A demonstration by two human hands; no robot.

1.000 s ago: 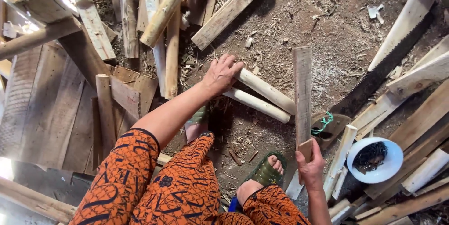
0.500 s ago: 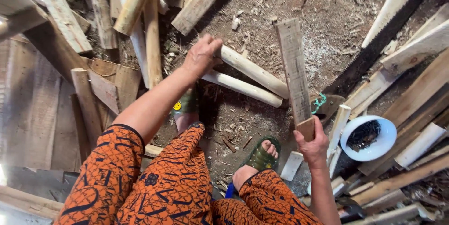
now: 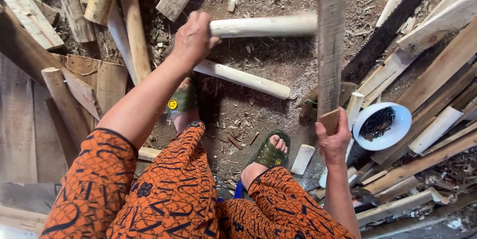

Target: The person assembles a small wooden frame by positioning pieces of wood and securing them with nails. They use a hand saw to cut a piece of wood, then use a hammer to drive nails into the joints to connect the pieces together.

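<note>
My left hand [image 3: 193, 38] grips one end of a pale round wooden stick [image 3: 263, 25], lifted off the ground and held level, its far end meeting the plank. My right hand [image 3: 334, 139] holds the near end of a flat grey wooden plank [image 3: 331, 45], which stands up and away from me. A second pale round stick [image 3: 243, 79] lies on the dirt ground just below the lifted one. My feet in green sandals [image 3: 271, 152] rest on the sawdust-covered ground.
A white bowl [image 3: 397, 125] with dark nails sits at the right beside a long saw blade [image 3: 392, 25]. Piles of planks and offcuts lie at the right [image 3: 437, 95] and the upper left [image 3: 104, 0]. A wooden board surface [image 3: 20, 135] is at the left.
My left hand has picked up one round stick from the ground and raised it level toward the plank. The right hand has kept the plank upright; the view moved closer.
</note>
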